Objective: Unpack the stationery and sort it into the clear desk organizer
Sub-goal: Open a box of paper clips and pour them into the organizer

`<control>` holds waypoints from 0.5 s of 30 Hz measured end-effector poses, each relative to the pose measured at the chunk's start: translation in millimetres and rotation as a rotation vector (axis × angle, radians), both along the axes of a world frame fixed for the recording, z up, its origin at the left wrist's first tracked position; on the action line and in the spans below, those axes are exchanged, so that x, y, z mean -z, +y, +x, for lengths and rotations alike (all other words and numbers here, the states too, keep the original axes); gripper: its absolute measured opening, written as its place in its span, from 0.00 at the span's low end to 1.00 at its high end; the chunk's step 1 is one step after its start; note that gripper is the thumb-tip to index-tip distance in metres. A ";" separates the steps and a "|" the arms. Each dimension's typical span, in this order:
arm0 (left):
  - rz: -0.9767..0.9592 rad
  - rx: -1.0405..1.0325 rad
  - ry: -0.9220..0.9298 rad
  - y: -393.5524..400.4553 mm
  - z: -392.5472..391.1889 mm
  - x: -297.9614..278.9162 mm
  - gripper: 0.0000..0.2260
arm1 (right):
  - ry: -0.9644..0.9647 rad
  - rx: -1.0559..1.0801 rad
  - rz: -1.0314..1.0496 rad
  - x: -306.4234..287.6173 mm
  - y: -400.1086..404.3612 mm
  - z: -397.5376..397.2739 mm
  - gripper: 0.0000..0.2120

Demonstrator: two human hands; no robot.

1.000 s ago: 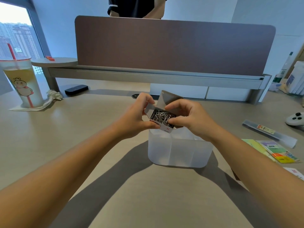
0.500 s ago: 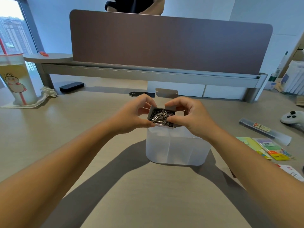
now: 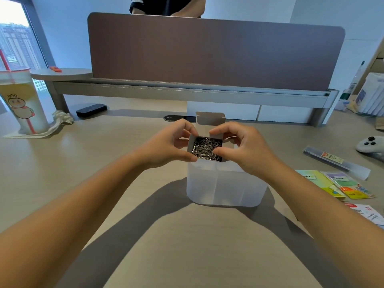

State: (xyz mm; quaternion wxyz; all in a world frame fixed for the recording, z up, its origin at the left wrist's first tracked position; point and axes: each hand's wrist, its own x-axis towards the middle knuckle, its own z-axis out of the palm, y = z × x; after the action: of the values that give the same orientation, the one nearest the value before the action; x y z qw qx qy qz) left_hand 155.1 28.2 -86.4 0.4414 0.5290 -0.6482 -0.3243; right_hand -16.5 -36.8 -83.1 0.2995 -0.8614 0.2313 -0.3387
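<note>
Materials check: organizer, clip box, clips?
Organizer: frosted translucent plastic, most likely; milky walls let the inner dividers show through. Clip box: thin grey card, matte, with a folded tuck flap standing open. Clips: shiny silver wire, probably steel; bright glints on the tangle. Left hand and right hand both pinch the box.
</note>
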 end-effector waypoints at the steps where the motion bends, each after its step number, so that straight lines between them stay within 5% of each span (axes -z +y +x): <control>1: 0.003 0.000 -0.002 0.0 -0.2 -0.3 0.18 | 0.005 0.004 -0.010 0.2 0.1 -0.2 0.15; 15: -0.053 -0.014 -0.040 5.1 -0.1 -2.2 0.16 | 0.029 -0.024 -0.021 0.8 1.0 0.3 0.15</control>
State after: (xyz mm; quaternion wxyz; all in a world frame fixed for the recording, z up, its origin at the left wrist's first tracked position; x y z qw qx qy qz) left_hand 154.9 33.3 -84.1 0.4445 0.5282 -0.6614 -0.2933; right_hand -16.2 -35.8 -83.9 0.2910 -0.8721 0.2215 -0.3250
